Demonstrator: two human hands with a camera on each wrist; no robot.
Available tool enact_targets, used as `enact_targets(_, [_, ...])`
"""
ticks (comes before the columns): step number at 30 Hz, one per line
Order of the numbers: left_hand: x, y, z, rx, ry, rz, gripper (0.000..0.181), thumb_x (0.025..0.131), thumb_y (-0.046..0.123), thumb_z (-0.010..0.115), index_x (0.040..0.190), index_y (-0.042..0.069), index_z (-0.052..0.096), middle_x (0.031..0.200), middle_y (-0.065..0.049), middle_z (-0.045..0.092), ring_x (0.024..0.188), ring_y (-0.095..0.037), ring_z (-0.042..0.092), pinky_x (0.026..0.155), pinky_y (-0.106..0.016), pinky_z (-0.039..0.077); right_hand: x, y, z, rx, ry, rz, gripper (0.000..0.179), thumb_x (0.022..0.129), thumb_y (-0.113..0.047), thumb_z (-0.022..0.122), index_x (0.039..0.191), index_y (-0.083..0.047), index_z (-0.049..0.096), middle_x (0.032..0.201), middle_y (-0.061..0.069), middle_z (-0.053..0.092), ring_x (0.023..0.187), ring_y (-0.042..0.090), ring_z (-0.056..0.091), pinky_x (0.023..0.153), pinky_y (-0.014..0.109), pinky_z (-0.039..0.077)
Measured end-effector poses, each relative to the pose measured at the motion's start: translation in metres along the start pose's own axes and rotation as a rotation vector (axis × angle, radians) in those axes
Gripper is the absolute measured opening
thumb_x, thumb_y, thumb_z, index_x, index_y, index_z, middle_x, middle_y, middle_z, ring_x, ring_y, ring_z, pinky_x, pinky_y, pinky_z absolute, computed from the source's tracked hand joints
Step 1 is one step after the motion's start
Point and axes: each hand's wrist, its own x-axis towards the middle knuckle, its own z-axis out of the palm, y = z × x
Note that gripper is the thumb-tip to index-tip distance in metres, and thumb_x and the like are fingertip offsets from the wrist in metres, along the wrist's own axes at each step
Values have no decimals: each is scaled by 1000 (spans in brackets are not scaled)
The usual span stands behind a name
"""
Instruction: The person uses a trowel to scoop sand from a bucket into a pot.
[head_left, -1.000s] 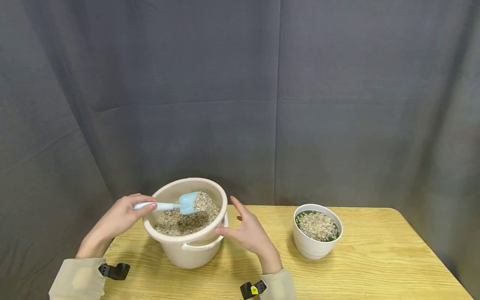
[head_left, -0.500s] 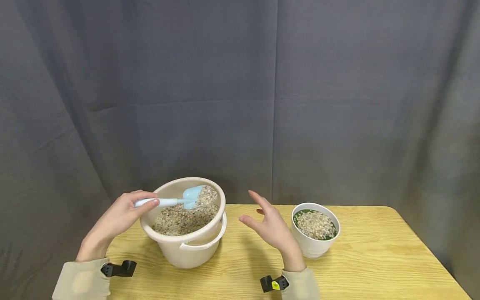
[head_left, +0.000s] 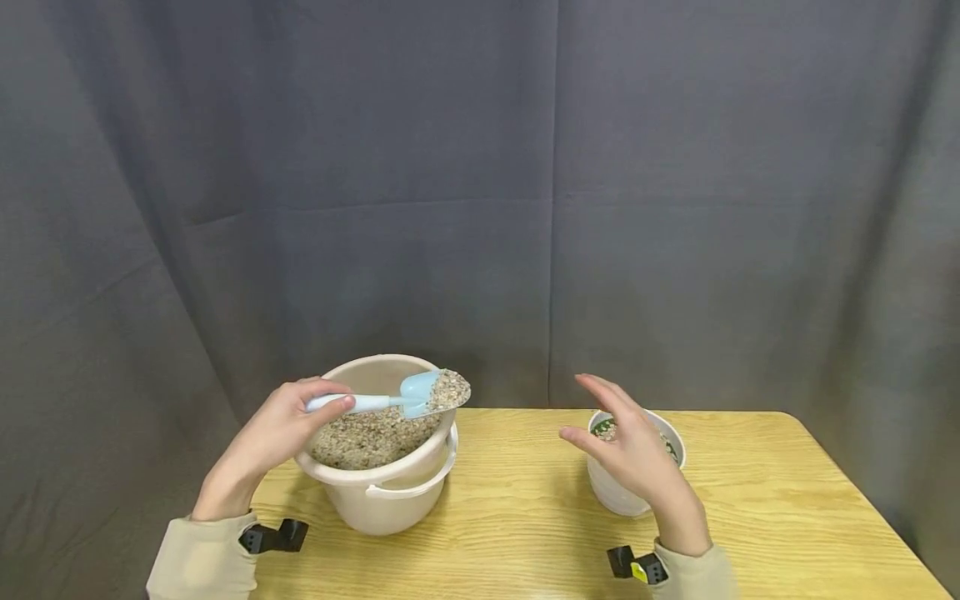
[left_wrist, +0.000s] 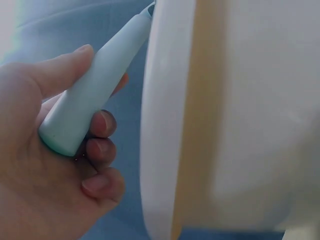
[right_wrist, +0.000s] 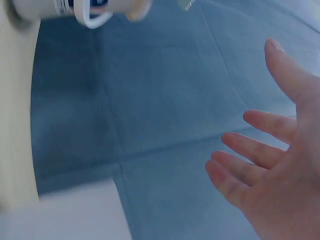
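My left hand (head_left: 273, 429) grips the pale handle of a light blue hand trowel (head_left: 416, 392), whose blade bears a heap of small gravel (head_left: 450, 390). The trowel is held over the cream bucket (head_left: 382, 500), with its tip at the right rim; more gravel (head_left: 375, 442) lies inside. In the left wrist view, fingers and thumb curl round the trowel handle (left_wrist: 95, 90) beside the bucket wall (left_wrist: 260, 100). My right hand (head_left: 637, 450) is in front of the white pot (head_left: 611, 492) with fingers spread and nothing held. It hides much of the pot's gravel and green inside.
Bucket and pot stand apart on a wood-grain table (head_left: 517, 492). The bucket's white carrying handle (head_left: 420, 487) hangs down along its front right. A dark grey curtain (head_left: 480, 208) hangs behind the table and at both sides.
My right hand has moved from the bucket's right rim across to the front of the pot. My left hand has lifted the loaded trowel up and rightward to the rim.
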Motion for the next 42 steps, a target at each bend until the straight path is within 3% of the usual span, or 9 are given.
enact_targets(6, [7, 17, 18, -28, 11, 16, 22, 94, 26, 67, 105, 7, 74, 100, -3, 68, 89, -19, 56, 79, -36, 44, -13, 18, -31, -66, 22, 64, 71, 83, -36, 79, 142, -12, 49, 144, 10, 47, 130, 34, 44, 98, 56, 38])
enact_targets(15, [15, 41, 49, -77, -9, 43, 16, 95, 26, 66, 100, 12, 74, 91, 1, 65, 83, -17, 53, 74, -31, 44, -37, 51, -67, -126, -33, 295, 84, 82, -44, 78, 147, -7, 40, 147, 25, 38, 120, 55, 45, 89, 64, 41])
enact_targets(18, [16, 51, 58, -85, -17, 55, 14, 95, 25, 66, 99, 14, 74, 90, 1, 64, 81, -17, 53, 73, -31, 44, -41, 60, -73, -103, -52, 326, 85, 83, -42, 77, 148, -5, 37, 146, 28, 37, 123, 54, 43, 91, 63, 41])
enact_targets(27, [12, 65, 85, -62, 31, 68, 12, 91, 23, 71, 100, 17, 76, 95, 7, 66, 93, -16, 55, 86, -39, 42, -45, 77, -71, 14, -143, 302, 88, 83, -26, 80, 148, 5, 29, 142, 33, 39, 128, 50, 38, 96, 62, 38])
enact_targets(33, [6, 64, 108, -97, 25, 30, 12, 90, 21, 72, 99, 16, 77, 94, 8, 65, 92, -15, 54, 85, -39, 42, -49, 81, -67, 86, -193, 343, 94, 82, -21, 81, 150, 7, 22, 141, 36, 38, 127, 55, 36, 92, 62, 42])
enact_targets(37, [4, 67, 120, -34, 47, 41, 14, 90, 24, 72, 100, 15, 77, 92, 10, 64, 89, -13, 53, 82, -38, 42, -53, 84, -64, 129, -207, 352, 97, 81, -20, 81, 150, 9, 20, 140, 34, 40, 129, 54, 36, 92, 61, 42])
enact_targets(42, [2, 77, 126, 14, 57, 64, 15, 90, 28, 71, 102, 20, 77, 86, 13, 61, 84, -12, 51, 77, -36, 41, -59, 86, -63, 157, -209, 393, 98, 82, -21, 81, 150, 9, 17, 150, 33, 25, 133, 55, 28, 94, 62, 41])
